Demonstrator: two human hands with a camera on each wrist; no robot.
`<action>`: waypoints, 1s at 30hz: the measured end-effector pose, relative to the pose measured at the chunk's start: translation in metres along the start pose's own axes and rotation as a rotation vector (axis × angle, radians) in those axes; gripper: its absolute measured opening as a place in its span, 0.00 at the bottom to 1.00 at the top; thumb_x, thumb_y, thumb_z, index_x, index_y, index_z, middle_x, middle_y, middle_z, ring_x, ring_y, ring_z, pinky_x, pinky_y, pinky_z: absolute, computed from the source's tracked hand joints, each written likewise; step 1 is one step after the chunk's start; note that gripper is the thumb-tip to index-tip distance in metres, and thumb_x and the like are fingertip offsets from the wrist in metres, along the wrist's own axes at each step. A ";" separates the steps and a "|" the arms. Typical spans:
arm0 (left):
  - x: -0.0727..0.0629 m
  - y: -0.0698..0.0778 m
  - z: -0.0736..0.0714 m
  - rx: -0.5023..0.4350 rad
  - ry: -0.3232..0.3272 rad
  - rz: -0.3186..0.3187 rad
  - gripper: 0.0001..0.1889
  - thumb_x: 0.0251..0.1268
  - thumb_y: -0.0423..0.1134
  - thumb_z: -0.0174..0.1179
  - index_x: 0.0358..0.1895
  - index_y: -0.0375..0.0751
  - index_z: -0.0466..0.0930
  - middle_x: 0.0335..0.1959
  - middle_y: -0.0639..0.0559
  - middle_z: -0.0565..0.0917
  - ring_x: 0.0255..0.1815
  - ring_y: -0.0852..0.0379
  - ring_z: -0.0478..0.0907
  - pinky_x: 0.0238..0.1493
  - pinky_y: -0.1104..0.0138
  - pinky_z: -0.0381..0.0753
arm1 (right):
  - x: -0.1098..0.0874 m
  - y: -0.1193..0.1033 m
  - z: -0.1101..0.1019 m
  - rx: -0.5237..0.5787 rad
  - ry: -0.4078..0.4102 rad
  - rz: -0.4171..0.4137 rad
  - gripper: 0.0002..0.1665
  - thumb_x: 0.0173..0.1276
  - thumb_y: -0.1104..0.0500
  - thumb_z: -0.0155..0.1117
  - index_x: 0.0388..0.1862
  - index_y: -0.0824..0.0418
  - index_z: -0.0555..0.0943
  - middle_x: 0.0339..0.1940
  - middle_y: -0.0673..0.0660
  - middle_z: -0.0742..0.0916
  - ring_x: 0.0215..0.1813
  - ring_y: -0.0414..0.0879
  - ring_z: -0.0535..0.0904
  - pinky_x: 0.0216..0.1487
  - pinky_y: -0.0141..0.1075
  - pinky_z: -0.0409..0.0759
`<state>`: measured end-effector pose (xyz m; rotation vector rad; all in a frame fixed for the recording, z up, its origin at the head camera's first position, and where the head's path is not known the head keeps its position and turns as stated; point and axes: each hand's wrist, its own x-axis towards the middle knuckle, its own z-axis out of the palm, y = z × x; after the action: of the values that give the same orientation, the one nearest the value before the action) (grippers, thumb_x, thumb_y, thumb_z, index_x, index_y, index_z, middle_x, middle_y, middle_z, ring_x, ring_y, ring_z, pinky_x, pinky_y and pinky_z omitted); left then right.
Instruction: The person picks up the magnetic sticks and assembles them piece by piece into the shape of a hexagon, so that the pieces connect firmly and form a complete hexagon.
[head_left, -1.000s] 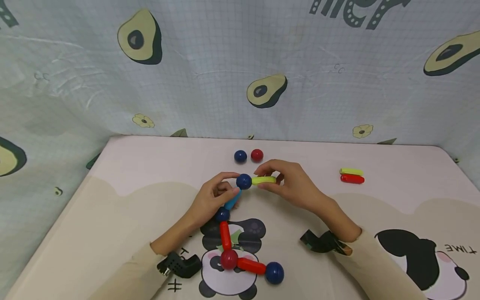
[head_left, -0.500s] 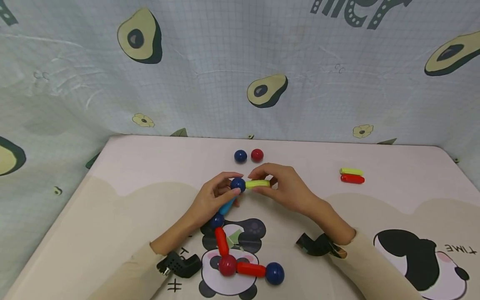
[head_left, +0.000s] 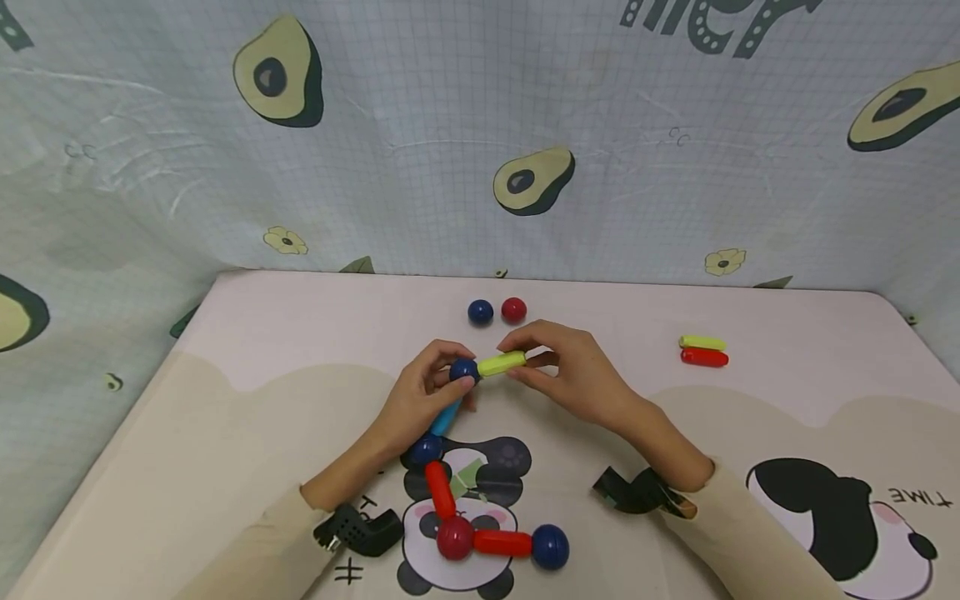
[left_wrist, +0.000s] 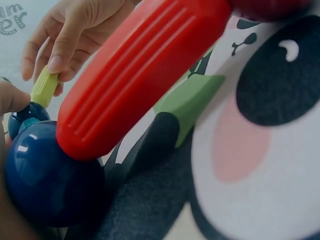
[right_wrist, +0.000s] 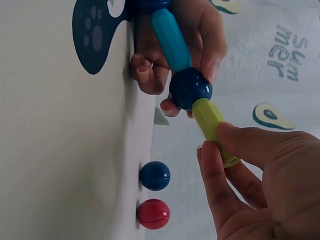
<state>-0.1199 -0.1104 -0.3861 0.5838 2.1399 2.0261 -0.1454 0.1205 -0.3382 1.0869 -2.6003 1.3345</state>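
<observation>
My left hand (head_left: 426, 387) pinches a dark blue ball (right_wrist: 190, 89) between thumb and fingers. A yellow-green ridged rod (head_left: 502, 363) sticks out of that ball, and my right hand (head_left: 566, 362) pinches the rod's free end. From the same ball a light blue rod (right_wrist: 171, 40) runs down to a second blue ball (left_wrist: 54, 172). The chain carries on through a red rod (head_left: 440, 490), a red ball (head_left: 455, 537), another red rod (head_left: 503, 543) and a larger-looking blue ball (head_left: 551, 547) near the front of the table.
Behind my hands lie a loose blue ball (head_left: 481, 312) and a loose red ball (head_left: 513, 310). Off to the right, a yellow-green rod (head_left: 702, 342) and a red rod (head_left: 704, 357) lie side by side. An avocado-print curtain (head_left: 405, 125) hangs behind the table (head_left: 300, 317).
The held ball and yellow-green rod have shifted left, and the rod now tilts up to the right. The second blue ball and its red rod have swung left and down.
</observation>
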 end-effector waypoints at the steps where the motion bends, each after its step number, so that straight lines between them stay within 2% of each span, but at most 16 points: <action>1: 0.000 0.001 0.000 -0.006 -0.001 0.000 0.16 0.69 0.32 0.55 0.57 0.37 0.67 0.42 0.39 0.77 0.32 0.44 0.80 0.39 0.68 0.78 | 0.000 -0.001 0.000 0.004 0.005 -0.002 0.20 0.58 0.68 0.71 0.50 0.60 0.80 0.45 0.51 0.84 0.47 0.42 0.80 0.45 0.32 0.80; 8: 0.001 0.000 0.001 0.050 0.024 0.013 0.16 0.65 0.33 0.60 0.55 0.40 0.71 0.47 0.43 0.75 0.28 0.48 0.75 0.32 0.68 0.77 | 0.000 -0.002 0.003 0.023 0.005 0.002 0.19 0.58 0.68 0.70 0.50 0.60 0.80 0.45 0.50 0.84 0.47 0.42 0.81 0.45 0.33 0.80; 14: 0.001 -0.002 0.001 0.113 0.034 0.027 0.17 0.64 0.34 0.62 0.55 0.43 0.74 0.46 0.45 0.77 0.34 0.49 0.75 0.34 0.66 0.78 | 0.000 -0.002 0.005 0.028 -0.010 0.004 0.18 0.59 0.67 0.70 0.49 0.60 0.81 0.45 0.49 0.84 0.46 0.41 0.81 0.45 0.32 0.80; 23: 0.001 -0.002 0.001 0.085 0.000 0.056 0.17 0.65 0.32 0.60 0.56 0.39 0.75 0.41 0.44 0.78 0.32 0.47 0.78 0.36 0.68 0.78 | 0.000 -0.003 0.004 0.040 -0.029 0.017 0.18 0.59 0.67 0.70 0.49 0.60 0.81 0.44 0.50 0.84 0.45 0.41 0.81 0.44 0.32 0.80; 30: 0.000 -0.001 0.001 0.111 0.024 0.034 0.16 0.63 0.33 0.63 0.54 0.41 0.78 0.40 0.47 0.79 0.34 0.50 0.76 0.35 0.69 0.77 | -0.002 -0.004 0.001 0.031 -0.050 0.028 0.19 0.60 0.66 0.70 0.51 0.61 0.80 0.45 0.49 0.84 0.46 0.41 0.81 0.45 0.32 0.80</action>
<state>-0.1199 -0.1096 -0.3867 0.6180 2.2833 1.9503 -0.1412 0.1196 -0.3365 1.1061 -2.6485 1.3761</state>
